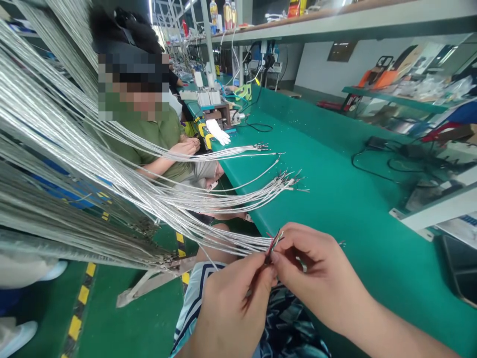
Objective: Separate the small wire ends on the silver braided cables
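Note:
My left hand [238, 293] is closed in a pinch on the end of a cable, where thin red, black, green and white wires [275, 242] fan out. Fingertips of my right hand [313, 263] press on the same wires, close against the left thumb and finger. Long silvery-white cables [223, 241] sweep in from the left to this spot. Beyond my hands, another bundle of cable ends [283, 181] lies over the green bench with stripped tips. A smaller bundle [257, 147] lies farther back. My fingers partly hide the wire tips.
A green bench [335, 199] runs away from me. At its far end stand a small machine [219, 112] and a white glove [217, 132]. A co-worker in a green shirt [171, 134] sits at the left, beyond the hanging cables. Black cords [376, 169] lie at the right.

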A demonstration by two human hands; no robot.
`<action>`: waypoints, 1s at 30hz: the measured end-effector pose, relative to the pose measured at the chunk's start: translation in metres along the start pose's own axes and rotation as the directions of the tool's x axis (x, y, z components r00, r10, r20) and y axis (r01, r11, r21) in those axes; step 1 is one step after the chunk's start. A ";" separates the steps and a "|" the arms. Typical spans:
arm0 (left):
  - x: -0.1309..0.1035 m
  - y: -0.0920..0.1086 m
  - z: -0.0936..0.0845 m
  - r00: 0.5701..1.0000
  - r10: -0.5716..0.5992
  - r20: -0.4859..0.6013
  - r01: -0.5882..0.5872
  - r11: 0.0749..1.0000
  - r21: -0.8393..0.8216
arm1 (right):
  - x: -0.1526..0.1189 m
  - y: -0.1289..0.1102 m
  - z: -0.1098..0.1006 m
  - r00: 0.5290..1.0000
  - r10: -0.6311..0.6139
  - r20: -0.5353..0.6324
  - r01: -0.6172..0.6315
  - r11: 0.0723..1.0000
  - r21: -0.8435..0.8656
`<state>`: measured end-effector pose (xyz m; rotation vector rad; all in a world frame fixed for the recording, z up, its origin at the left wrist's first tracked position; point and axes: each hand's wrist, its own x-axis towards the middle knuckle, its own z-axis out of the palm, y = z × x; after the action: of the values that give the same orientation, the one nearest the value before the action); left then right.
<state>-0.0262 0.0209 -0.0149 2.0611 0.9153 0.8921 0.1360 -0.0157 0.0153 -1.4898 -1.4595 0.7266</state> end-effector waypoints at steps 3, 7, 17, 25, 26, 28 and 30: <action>0.002 -0.003 0.000 0.998 -0.001 0.061 0.002 1.000 -0.017 | -0.001 0.000 0.000 1.000 0.011 -0.008 -0.011 1.000 -0.007; 0.003 -0.007 0.000 0.995 0.081 0.051 -0.081 0.997 0.004 | 0.001 0.004 0.002 0.998 0.069 0.011 -0.070 0.991 0.116; 0.004 -0.001 0.003 0.991 0.134 -0.008 -0.132 0.983 0.125 | 0.003 0.007 0.011 0.983 0.101 -0.154 -0.055 0.959 0.278; -0.005 -0.007 0.004 0.992 -0.118 0.050 0.125 0.979 -0.161 | 0.026 0.036 -0.027 0.910 0.184 -0.372 -0.040 0.931 0.364; -0.005 -0.007 0.003 0.984 -0.171 0.058 0.180 0.954 -0.239 | 0.026 0.035 -0.032 0.913 0.182 -0.365 -0.043 0.933 0.356; -0.004 -0.007 0.000 0.965 -0.244 0.092 0.261 0.895 -0.361 | 0.024 0.028 -0.034 0.946 0.164 -0.280 -0.077 0.951 0.298; -0.003 -0.006 -0.002 0.954 -0.268 0.137 0.301 0.852 -0.429 | 0.018 0.018 -0.027 0.980 0.154 -0.126 -0.124 0.968 0.220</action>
<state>-0.0310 0.0223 -0.0198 1.5064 0.8545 0.7741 0.1700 -0.0017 0.0134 -1.4579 -1.1420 0.8158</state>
